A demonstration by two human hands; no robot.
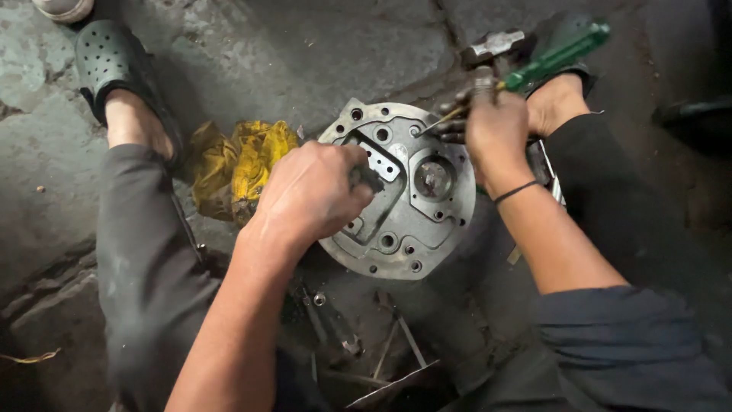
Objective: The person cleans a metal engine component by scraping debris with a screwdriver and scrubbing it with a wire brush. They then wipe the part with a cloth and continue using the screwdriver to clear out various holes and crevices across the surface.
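Note:
A round grey metal plate with several holes and raised valve pieces lies on the concrete floor between my knees. My left hand rests on its left side, fingers closed on a small dark part at the plate's surface. My right hand grips a screwdriver with a green handle; its thin shaft points down-left and its tip touches the plate's upper edge near a hole. A black band circles my right wrist.
A crumpled yellow rag lies left of the plate. A hammer head sits beyond my right hand. Loose metal rods and bolts lie in front of the plate. My feet wear dark perforated clogs.

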